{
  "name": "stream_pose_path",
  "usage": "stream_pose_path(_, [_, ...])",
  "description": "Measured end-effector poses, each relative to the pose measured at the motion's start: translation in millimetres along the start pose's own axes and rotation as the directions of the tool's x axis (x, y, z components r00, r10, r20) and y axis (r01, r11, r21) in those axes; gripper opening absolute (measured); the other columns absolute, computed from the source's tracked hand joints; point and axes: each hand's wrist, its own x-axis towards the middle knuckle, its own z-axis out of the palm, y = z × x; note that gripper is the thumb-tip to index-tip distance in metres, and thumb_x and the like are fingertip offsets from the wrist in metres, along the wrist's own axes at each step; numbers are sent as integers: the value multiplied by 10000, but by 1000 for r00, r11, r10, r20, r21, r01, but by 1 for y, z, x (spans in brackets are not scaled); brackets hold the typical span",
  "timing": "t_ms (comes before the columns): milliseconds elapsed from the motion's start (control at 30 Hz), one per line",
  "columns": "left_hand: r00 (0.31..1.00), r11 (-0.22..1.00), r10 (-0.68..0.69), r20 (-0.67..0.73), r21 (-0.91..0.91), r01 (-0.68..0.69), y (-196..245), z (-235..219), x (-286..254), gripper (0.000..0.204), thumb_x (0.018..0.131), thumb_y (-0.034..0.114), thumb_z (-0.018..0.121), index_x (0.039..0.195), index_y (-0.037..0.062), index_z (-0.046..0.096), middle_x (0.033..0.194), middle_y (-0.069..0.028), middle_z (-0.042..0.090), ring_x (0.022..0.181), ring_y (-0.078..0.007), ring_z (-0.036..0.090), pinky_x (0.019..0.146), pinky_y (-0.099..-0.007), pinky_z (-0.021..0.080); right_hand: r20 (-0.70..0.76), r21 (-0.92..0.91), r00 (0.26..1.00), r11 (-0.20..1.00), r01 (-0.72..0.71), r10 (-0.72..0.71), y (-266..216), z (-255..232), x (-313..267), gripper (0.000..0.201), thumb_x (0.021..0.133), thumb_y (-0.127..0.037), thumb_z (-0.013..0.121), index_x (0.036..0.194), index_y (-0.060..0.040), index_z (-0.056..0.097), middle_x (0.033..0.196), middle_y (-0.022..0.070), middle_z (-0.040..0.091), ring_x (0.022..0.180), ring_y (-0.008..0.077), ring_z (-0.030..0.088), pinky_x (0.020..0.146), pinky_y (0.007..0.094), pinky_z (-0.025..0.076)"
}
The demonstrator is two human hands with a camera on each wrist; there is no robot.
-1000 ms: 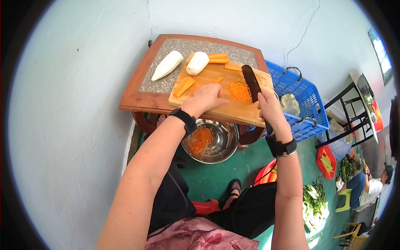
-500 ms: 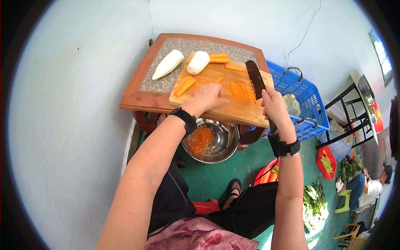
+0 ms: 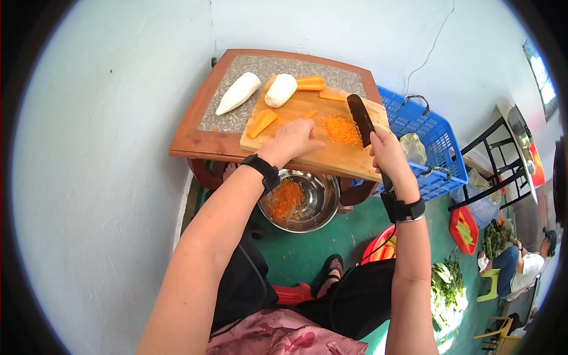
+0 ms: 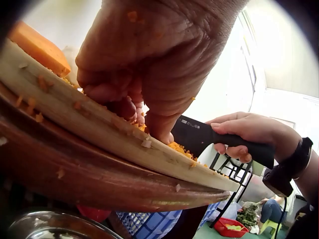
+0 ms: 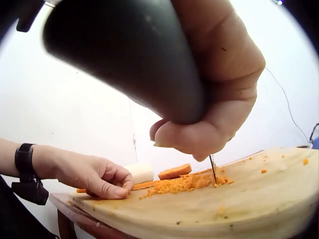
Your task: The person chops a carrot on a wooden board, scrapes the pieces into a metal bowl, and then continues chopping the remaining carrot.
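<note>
My right hand grips the handle of a dark cleaver, its blade standing edge-down in a heap of minced carrot. On the near side of the wooden cutting board, my left hand rests with loosely bent fingers, thumb tip down beside the carrot bits. Just past its knuckles lies a small carrot strip. A carrot chunk sits to the left of that hand. Farther back on the board are a peeled white radish piece and a thick carrot piece.
A longer white radish lies on the table's stone top. Below the table edge, a steel bowl holds shredded carrot. The blue crate stands right of the table. A person sits far right, near leafy greens.
The cleaver shifts slightly right and back, then a little left and down over the minced carrot. My left hand stays where it was.
</note>
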Motion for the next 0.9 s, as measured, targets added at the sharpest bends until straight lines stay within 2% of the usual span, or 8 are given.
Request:
stream_pose_path(100, [1000,1000,-4,-5,0,4,0,1,-2,351,774,375,752,844,74,585,839,-124,640,822,-288,622,687,-391,480,-40,61,999,997,38,-36,-9,-9,-6,229,984,-235,449,967,-23,532,617,69,525,435,163,543,389,311,458])
stream_pose_path(200, [1000,1000,7,-10,4,-7,0,1,-2,352,777,375,750,841,73,580,843,-125,640,827,-289,622,693,-390,480,-58,15,998,1000,18,-17,-8,-8,-7,231,983,-233,449,954,-17,525,619,79,532,435,170,546,390,313,459])
stream_pose_path(300, [1000,1000,19,-22,16,-19,0,2,-1,351,778,375,750,837,74,579,844,-125,640,833,-289,622,698,-390,480,-12,-8,1000,1000,1,-1,0,-4,-5,232,982,-231,450,937,-15,522,615,76,531,437,168,551,394,320,464])
stream_pose_path(500, [1000,1000,-3,3,8,3,0,1,-1,354,777,377,752,835,76,576,839,-123,638,836,-288,621,702,-393,479,-42,29,997,997,70,-69,-8,-10,-14,232,981,-226,450,931,-12,523,606,72,531,442,178,563,401,335,475])
stream_pose_path(600, [1000,1000,10,2,18,-10,1,0,-1,357,777,380,752,841,77,576,843,-124,637,841,-288,620,705,-393,478,21,-50,1000,999,3,-2,-1,-3,-9,250,997,-229,435,1068,-26,563,654,16,503,402,88,479,368,247,408])
stream_pose_path(633, [1000,1000,11,0,22,-11,0,0,-1,357,777,381,752,844,77,576,845,-124,636,843,-288,619,706,-393,478,16,0,1000,1000,9,-9,-2,-4,-10,238,996,-230,436,974,-18,542,644,25,508,405,96,491,369,252,409])
stream_pose_path(733, [1000,1000,6,-4,6,-6,0,0,-2,353,778,378,750,838,78,574,850,-124,636,844,-289,618,707,-394,477,-21,67,997,995,73,-72,-7,-7,-13,247,994,-230,437,933,-15,540,639,32,514,406,104,499,372,261,414])
stream_pose_path(900, [1000,1000,-5,-6,9,5,2,0,-2,351,780,377,748,847,82,571,852,-125,631,846,-290,616,708,-392,477,33,-33,999,999,38,-37,-3,0,-7,275,996,-229,434,1124,-24,566,652,29,515,402,97,487,377,259,419])
